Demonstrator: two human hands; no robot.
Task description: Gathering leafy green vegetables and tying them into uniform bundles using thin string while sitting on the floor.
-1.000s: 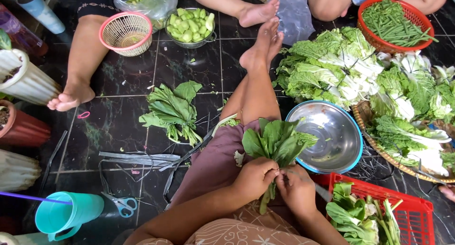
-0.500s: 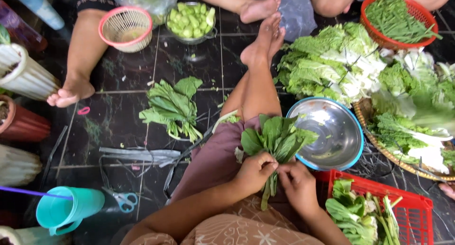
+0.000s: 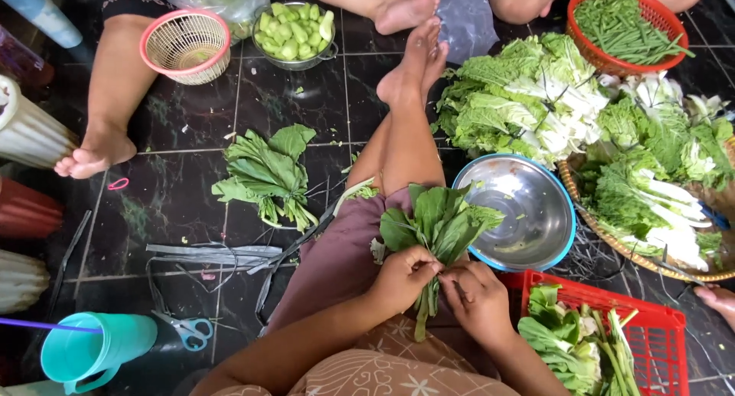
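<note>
Both hands clenched on one bunch of leafy greens, centre-low frame.
Left to right: floor bundle (image 3: 264, 178), left hand (image 3: 403, 277) and right hand (image 3: 478, 300) gripping the greens (image 3: 436, 224) by the stems, steel bowl (image 3: 521, 212). Since a second ago: grip unchanged, bunch barely shifted.

Green leaf bunch (image 3: 440, 224), red crate (image 3: 651, 335), teal jug (image 3: 96, 350), maroon skirt (image 3: 337, 266).

I count 2 round red plastic baskets: 1 pink-rimmed (image 3: 185, 45), 1 of green beans (image 3: 628, 28); 1 shiny steel bowl (image 3: 521, 212), 1 red rectangular crate (image 3: 658, 327), 1 teal plastic jug (image 3: 96, 351), 1 pair of blue-handled scissors (image 3: 184, 328).
</note>
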